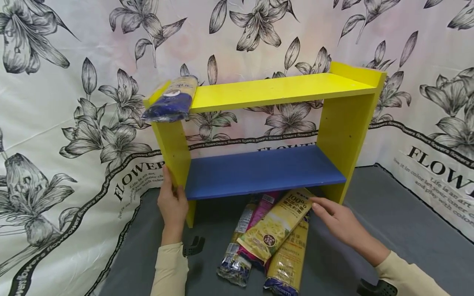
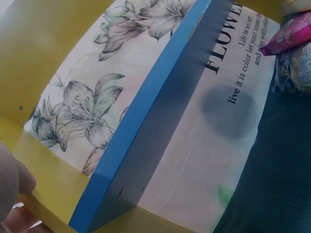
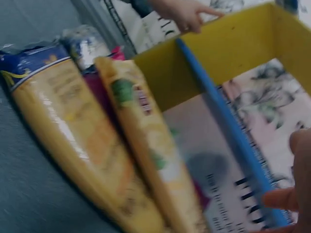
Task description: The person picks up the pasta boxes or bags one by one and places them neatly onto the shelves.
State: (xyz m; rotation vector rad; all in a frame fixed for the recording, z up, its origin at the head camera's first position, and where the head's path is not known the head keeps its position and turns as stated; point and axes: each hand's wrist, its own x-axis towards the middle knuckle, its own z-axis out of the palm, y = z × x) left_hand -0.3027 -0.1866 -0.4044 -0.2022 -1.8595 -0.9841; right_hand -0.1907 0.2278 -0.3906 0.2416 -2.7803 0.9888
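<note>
R grip (image 3: 302, 187) cropped, pkg (image 3: 154, 143) blurred, contact unclear

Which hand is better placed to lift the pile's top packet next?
Right, I'd say: the right hand is at the upper end of that packet, while the left hand is on the left side of the shelf, farther off.

Site: curtained-off nook; room type cannot be told. Evidence: flower-printed cloth (image 1: 92, 41) hung behind and at both sides, plain grey desk (image 1: 137, 255) below, small yellow-and-blue shelf (image 1: 266, 88) standing on it.
</note>
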